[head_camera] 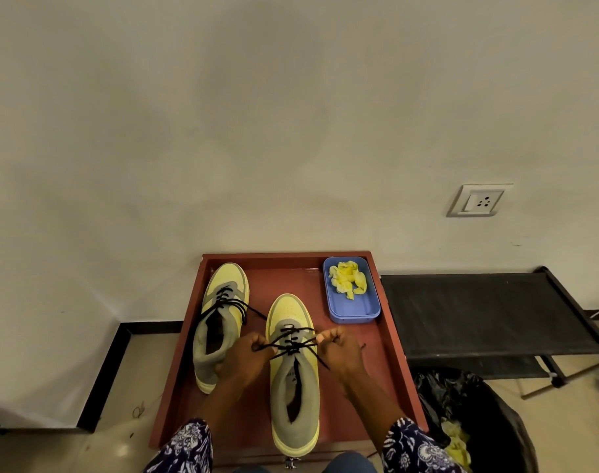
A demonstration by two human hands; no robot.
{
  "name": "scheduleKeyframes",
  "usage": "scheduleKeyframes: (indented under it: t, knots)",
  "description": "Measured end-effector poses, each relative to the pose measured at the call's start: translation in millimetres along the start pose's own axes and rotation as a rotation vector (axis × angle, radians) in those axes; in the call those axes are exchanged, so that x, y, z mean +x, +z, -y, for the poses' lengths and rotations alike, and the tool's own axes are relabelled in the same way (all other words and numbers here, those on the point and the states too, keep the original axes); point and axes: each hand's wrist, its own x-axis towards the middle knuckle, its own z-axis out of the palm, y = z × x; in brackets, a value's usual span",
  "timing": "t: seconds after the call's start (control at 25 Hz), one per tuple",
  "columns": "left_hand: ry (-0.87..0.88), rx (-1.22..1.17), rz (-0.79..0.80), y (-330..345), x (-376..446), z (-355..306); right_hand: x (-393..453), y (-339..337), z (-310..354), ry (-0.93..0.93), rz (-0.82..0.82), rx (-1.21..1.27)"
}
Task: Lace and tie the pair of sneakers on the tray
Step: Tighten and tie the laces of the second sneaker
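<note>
Two yellow-and-grey sneakers stand on a reddish-brown tray [390, 353], toes pointing away from me. The left sneaker [219, 322] has black laces threaded, with loose ends trailing off to both sides. The right sneaker [293, 380] lies between my hands, its black lace [291, 344] crossed over the tongue. My left hand [247, 356] pinches one lace end at the shoe's left side. My right hand [339, 353] pinches the other end at the right side. Both strands are pulled outward and look taut.
A blue plastic box [351, 290] holding crumpled yellow material sits in the tray's far right corner. A black mesh rack [489, 312] stands to the right of the tray. A bin with a black bag [479, 418] is at lower right. The wall rises just behind the tray.
</note>
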Motion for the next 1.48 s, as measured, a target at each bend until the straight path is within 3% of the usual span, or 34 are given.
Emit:
scheduleKeyframes:
  t: [0.16, 0.32, 0.44, 0.68, 0.76, 0.96, 1.16, 1.48]
  knots:
    - [-0.022, -0.006, -0.064, 0, 2, 0, -3, 1, 4, 0.086, 0.126, 0.104]
    - [0.067, 0.050, -0.147, -1, -4, -12, 2, -2, -3, -0.033, 0.239, -0.234]
    - [0.130, 0.062, -0.162, 0, -10, -14, 1, -4, -4, -0.075, 0.254, -0.303]
    - [0.120, 0.088, -0.167, -3, -10, -6, -7, -12, 2, 0.146, 0.119, 0.320]
    - [0.117, 0.081, -0.180, -1, -10, -6, -9, -15, 5, 0.183, 0.122, 0.369]
    - [0.122, 0.073, -0.205, 0, -9, -8, -6, -20, 7, 0.003, 0.190, -0.023]
    - [0.122, 0.088, -0.201, 3, -7, -1, 8, -23, -7, -0.125, 0.142, -0.254]
    - [0.086, 0.062, -0.222, 4, -5, 5, 18, -33, -11, -0.231, 0.204, -0.512]
